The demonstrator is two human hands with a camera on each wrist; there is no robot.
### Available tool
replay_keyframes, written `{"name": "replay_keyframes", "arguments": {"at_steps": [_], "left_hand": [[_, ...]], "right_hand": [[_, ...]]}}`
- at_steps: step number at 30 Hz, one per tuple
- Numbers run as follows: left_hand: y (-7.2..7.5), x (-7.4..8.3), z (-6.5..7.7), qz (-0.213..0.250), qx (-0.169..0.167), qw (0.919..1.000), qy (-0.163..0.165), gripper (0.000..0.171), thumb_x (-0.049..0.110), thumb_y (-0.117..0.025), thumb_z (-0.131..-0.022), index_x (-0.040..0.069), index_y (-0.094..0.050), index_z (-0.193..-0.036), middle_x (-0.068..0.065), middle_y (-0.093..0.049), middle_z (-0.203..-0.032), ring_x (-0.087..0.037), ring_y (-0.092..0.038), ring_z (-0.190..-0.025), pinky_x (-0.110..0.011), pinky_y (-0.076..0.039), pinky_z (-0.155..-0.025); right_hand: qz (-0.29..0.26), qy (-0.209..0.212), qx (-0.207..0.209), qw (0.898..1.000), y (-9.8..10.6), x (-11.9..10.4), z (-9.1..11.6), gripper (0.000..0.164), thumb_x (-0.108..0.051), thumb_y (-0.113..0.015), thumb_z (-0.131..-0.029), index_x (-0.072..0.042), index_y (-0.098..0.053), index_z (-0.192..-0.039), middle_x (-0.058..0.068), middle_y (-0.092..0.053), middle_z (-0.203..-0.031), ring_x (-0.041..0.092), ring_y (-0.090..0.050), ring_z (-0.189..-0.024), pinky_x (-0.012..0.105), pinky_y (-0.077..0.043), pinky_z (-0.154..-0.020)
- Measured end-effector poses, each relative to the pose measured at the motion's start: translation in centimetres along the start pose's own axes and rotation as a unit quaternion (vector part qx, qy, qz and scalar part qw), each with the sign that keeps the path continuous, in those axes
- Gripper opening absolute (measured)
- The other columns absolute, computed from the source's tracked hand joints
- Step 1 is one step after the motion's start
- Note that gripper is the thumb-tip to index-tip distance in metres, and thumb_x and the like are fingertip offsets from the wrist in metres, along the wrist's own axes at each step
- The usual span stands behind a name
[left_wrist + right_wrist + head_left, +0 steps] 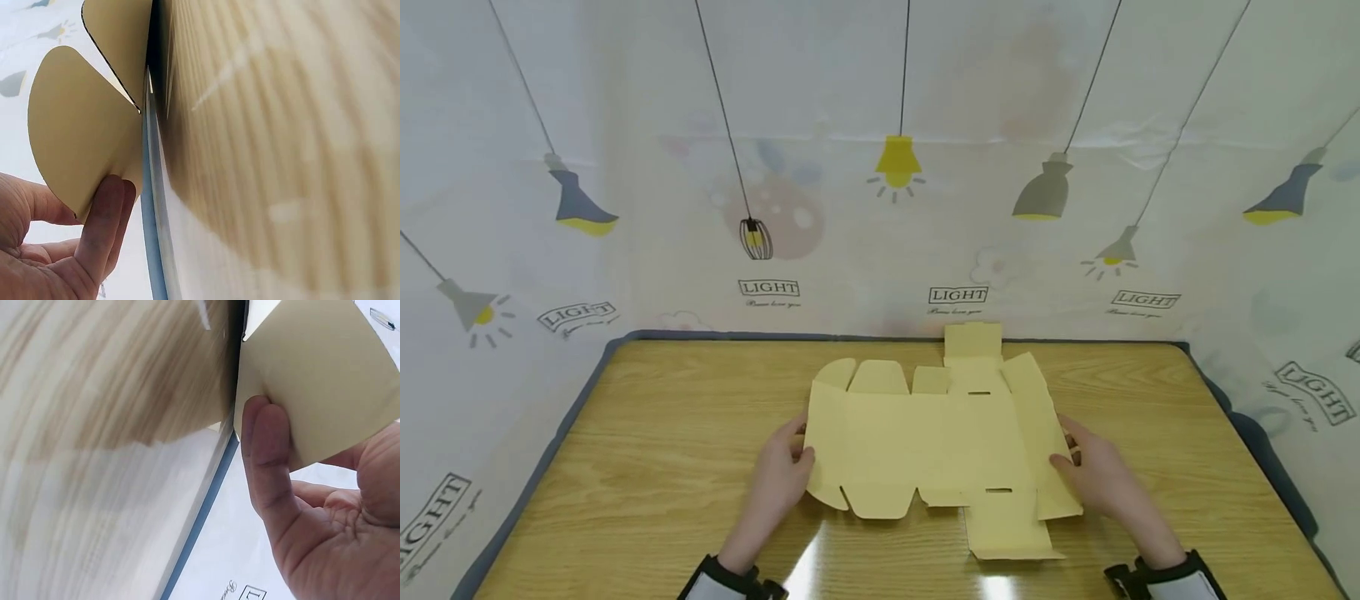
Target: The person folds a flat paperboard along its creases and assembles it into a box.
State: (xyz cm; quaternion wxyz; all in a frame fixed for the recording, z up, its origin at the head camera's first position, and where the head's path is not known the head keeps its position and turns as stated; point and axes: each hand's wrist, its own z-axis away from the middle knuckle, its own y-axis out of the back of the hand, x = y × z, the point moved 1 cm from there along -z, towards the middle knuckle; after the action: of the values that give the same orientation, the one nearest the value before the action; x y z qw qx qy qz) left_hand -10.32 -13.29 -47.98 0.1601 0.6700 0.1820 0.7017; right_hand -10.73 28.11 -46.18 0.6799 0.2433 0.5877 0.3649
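Note:
A flat, unfolded cardboard box of pale yellow card lies over the wooden table, with cut flaps and two narrow slots. At its left edge my left hand pinches the card, thumb on top. The left wrist view shows the left fingertips against the underside of a rounded flap. My right hand grips the right-hand side panel, its thumb over the edge. Seen from the right wrist, the right fingertips press under that panel.
The wooden table extends around the card, with shiny reflections near its front. A white cloth printed with hanging lamps stands behind and at both sides. Its dark blue border runs along the table's back edge.

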Motion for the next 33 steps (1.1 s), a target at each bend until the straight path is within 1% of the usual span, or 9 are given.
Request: {"name": "replay_keyframes", "arguments": {"at_steps": [3,8,14,17,19,22,26,30,33], "left_hand": [[1.1,-0.3,0.2,-0.013,0.004,0.9998,0.013,0.053,-0.009,-0.056,-0.097,-0.011,-0.05,-0.149,-0.032,-0.062,-0.135,-0.037,-0.075,-0.1,-0.024,-0.058,-0.064],[2.2,-0.6,0.7,-0.028,0.006,0.999,0.034,0.053,-0.006,-0.058,-0.097,-0.008,-0.051,-0.15,-0.031,-0.061,-0.138,-0.035,-0.074,-0.101,-0.024,-0.058,-0.066],[3.0,-0.9,1.0,-0.041,0.01,0.9984,0.037,0.053,-0.005,-0.058,-0.097,-0.008,-0.051,-0.149,-0.032,-0.062,-0.139,-0.036,-0.075,-0.102,-0.024,-0.059,-0.067],[3.4,-0.9,1.1,-0.047,0.009,0.9981,0.039,0.053,-0.005,-0.058,-0.097,-0.008,-0.05,-0.15,-0.032,-0.061,-0.141,-0.038,-0.075,-0.104,-0.028,-0.061,-0.069],[3.6,-0.8,1.1,-0.05,0.007,0.998,0.037,0.054,-0.004,-0.059,-0.098,-0.01,-0.049,-0.15,-0.033,-0.06,-0.142,-0.04,-0.074,-0.106,-0.031,-0.064,-0.072],[4.0,-0.8,1.1,-0.055,0.007,0.9979,0.033,0.054,-0.001,-0.06,-0.099,-0.011,-0.047,-0.15,-0.034,-0.057,-0.145,-0.043,-0.073,-0.109,-0.035,-0.067,-0.076],[4.4,-0.9,1.0,-0.065,0.008,0.9974,0.03,0.054,0.005,-0.062,-0.101,-0.011,-0.048,-0.15,-0.034,-0.056,-0.147,-0.043,-0.073,-0.11,-0.038,-0.067,-0.078],[4.8,-1.1,0.7,-0.072,0.002,0.9966,0.039,0.057,0.009,-0.062,-0.102,-0.011,-0.045,-0.153,-0.034,-0.056,-0.147,-0.042,-0.074,-0.11,-0.037,-0.066,-0.077],[5.1,-1.4,0.6,-0.069,0.001,0.9966,0.044,0.06,0.011,-0.061,-0.103,-0.01,-0.04,-0.155,-0.034,-0.056,-0.147,-0.041,-0.074,-0.109,-0.034,-0.065,-0.073]], "right_hand": [[-0.014,0.003,-0.004,1.0,-0.6,-0.6,-0.1,0.068,-0.004,-0.062,-0.1,0.016,-0.031,-0.157,0.029,-0.067,-0.118,0.026,-0.073,-0.094,0.025,-0.055,-0.067],[-0.02,0.002,-0.01,1.0,-1.1,-1.3,-0.5,0.068,-0.005,-0.062,-0.1,0.014,-0.031,-0.158,0.028,-0.066,-0.118,0.023,-0.071,-0.093,0.026,-0.054,-0.067],[-0.023,-0.002,-0.012,1.0,-1.6,-1.9,-0.9,0.067,-0.005,-0.062,-0.101,0.015,-0.03,-0.158,0.029,-0.065,-0.119,0.025,-0.071,-0.094,0.028,-0.055,-0.069],[-0.024,-0.006,-0.014,1.0,-1.9,-2.1,-1.1,0.067,-0.004,-0.062,-0.101,0.013,-0.031,-0.158,0.029,-0.066,-0.119,0.023,-0.07,-0.091,0.027,-0.054,-0.066],[-0.024,-0.005,-0.016,1.0,-2.0,-2.3,-1.3,0.067,-0.004,-0.062,-0.101,0.012,-0.031,-0.159,0.028,-0.065,-0.12,0.021,-0.066,-0.088,0.025,-0.051,-0.064],[-0.014,0.005,-0.019,1.0,-2.0,-2.5,-1.7,0.067,-0.005,-0.062,-0.101,0.01,-0.032,-0.159,0.028,-0.065,-0.121,0.02,-0.062,-0.087,0.025,-0.049,-0.063],[0.012,0.026,-0.029,0.999,-1.9,-2.6,-2.6,0.065,-0.006,-0.062,-0.101,0.012,-0.035,-0.157,0.03,-0.063,-0.122,0.023,-0.062,-0.091,0.029,-0.049,-0.068],[0.032,0.053,-0.044,0.997,-1.7,-2.4,-3.5,0.064,-0.007,-0.062,-0.101,0.012,-0.037,-0.156,0.027,-0.064,-0.117,0.024,-0.062,-0.091,0.03,-0.049,-0.068],[0.043,0.08,-0.056,0.994,-1.4,-2.4,-4.5,0.062,-0.006,-0.063,-0.101,0.012,-0.039,-0.155,0.025,-0.067,-0.114,0.024,-0.064,-0.09,0.031,-0.051,-0.067]]}}
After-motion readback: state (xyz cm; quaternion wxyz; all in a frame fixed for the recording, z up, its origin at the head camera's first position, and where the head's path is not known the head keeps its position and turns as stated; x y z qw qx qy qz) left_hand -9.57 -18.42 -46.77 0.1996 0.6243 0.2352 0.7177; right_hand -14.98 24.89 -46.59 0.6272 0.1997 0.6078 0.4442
